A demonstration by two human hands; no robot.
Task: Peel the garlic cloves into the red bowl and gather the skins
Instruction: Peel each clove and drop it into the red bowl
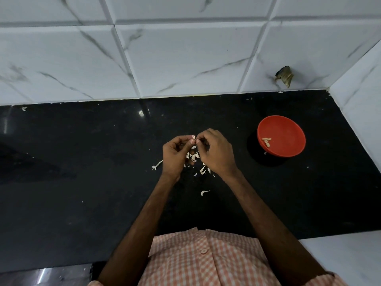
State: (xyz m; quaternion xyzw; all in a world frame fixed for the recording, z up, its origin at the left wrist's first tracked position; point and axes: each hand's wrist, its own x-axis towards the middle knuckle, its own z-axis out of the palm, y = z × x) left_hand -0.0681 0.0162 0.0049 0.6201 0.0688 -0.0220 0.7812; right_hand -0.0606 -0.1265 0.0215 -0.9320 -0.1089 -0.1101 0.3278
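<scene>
Skins [194,156], we fear, may scatter wider on the tabletop [82,153] while curled fingers [203,135] of our left hand [175,154] and right hand [217,153] pinch one clove [193,138].

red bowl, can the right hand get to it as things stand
Probably yes: the red bowl sits right of the right hand with only counter between, though its fingers pinch a garlic clove.

We are in a home kitchen. A black stone counter [82,162] meets marble-look wall tiles [185,58] across the frame's top.
</scene>
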